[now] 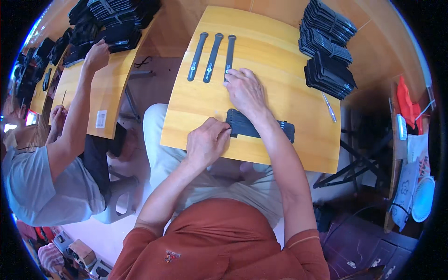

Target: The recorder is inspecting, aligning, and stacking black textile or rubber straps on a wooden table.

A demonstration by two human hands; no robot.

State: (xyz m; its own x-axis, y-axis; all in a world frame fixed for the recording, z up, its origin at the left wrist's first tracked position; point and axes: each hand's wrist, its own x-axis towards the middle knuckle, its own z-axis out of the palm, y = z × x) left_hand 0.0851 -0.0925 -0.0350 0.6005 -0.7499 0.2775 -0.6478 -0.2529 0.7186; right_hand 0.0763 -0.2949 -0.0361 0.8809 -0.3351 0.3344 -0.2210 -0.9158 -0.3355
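Note:
Three dark grey straps lie lengthwise on the wooden table: a left strap (198,56), a middle strap (213,57) and a right strap (230,50). Each has a rounded end with a pale mark near the bottom. My right hand (247,92) is at the lower end of the right strap, thumb and fingers closed about it. Nearer to me lies a flat black fabric piece (243,125) with a row of small notches along its left part. My left hand (207,142) pinches its left edge. My right forearm crosses above this piece and hides part of it.
Bundled black fabric pieces (329,74) are stacked at the table's far right, beside a slim silver tool (329,108). On the left, a co-worker (51,186) sits at another wooden table (119,77) with more black stacks. A shelf edge (391,186) stands at the right.

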